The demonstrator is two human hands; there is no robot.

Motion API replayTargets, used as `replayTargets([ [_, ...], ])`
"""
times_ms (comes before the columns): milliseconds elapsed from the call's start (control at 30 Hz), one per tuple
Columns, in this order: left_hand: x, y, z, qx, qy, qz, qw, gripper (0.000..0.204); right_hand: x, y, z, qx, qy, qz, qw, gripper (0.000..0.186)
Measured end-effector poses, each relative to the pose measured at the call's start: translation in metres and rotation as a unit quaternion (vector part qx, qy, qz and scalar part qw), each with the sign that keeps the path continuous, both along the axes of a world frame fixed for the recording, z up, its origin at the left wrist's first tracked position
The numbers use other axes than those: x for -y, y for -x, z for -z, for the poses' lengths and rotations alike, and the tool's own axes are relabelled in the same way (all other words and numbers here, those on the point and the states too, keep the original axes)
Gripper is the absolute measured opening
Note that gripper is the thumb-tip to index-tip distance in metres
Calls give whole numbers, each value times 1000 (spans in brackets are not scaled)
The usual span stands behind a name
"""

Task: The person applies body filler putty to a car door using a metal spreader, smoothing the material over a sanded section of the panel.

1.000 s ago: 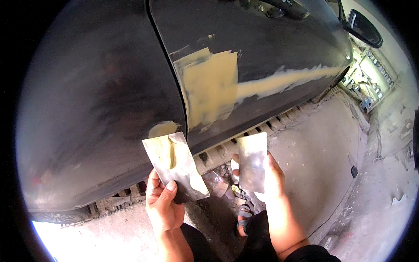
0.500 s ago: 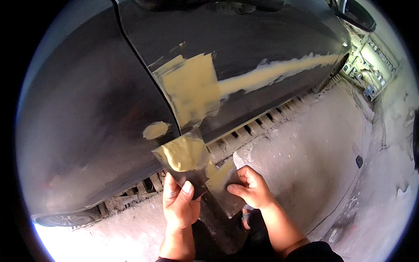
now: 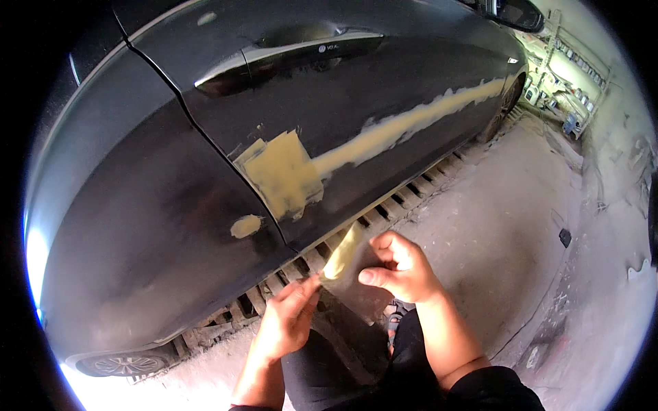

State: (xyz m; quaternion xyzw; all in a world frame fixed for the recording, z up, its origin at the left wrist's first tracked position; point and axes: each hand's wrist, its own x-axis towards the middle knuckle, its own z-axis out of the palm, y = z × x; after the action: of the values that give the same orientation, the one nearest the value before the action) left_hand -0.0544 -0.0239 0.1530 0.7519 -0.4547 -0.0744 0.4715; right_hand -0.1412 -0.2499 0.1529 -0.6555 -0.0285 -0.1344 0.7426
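Note:
My left hand is closed on a thin flat putty spreader, now tilted nearly edge-on, with a thick lump of yellow body filler on it. My right hand pinches a second flat spreader, blurred, close beside the filler. Ahead of both hands stands a dark car door. It bears a squarish patch of yellow filler near the panel gap and a long filler strip running right. A small filler spot sits left of the gap. Neither spreader touches the car.
A slatted floor grating runs along the car's lower edge. The dusty floor spreads to the right, with a small dark object on it. Shelves with containers stand at the far right. My sandalled foot is below my hands.
The left spreader has turned from showing its filler-covered face to nearly edge-on. Both hands have come closer together. The view has shifted, showing more of the upper door and its handle.

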Motion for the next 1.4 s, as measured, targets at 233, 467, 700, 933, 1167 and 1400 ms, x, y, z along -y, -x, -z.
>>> replayTargets([
  [233,-24,-6,23,-427,186,5,885,29,12,7,-55,251,239,-51,937,31],
  [467,-28,-1,16,-463,237,61,852,31,-6,8,-63,150,398,-122,897,54],
  [700,-33,12,14,-455,295,73,837,33,6,13,-41,75,563,-59,821,48],
  [933,-33,19,-5,-428,335,-43,839,39,-46,15,-41,174,552,220,785,49],
  [1167,-40,18,-4,-414,330,-13,848,41,-88,7,-50,163,591,216,760,46],
  [1400,-31,-1,23,-2,287,-217,933,34,-59,-2,-16,101,548,195,807,43],
])
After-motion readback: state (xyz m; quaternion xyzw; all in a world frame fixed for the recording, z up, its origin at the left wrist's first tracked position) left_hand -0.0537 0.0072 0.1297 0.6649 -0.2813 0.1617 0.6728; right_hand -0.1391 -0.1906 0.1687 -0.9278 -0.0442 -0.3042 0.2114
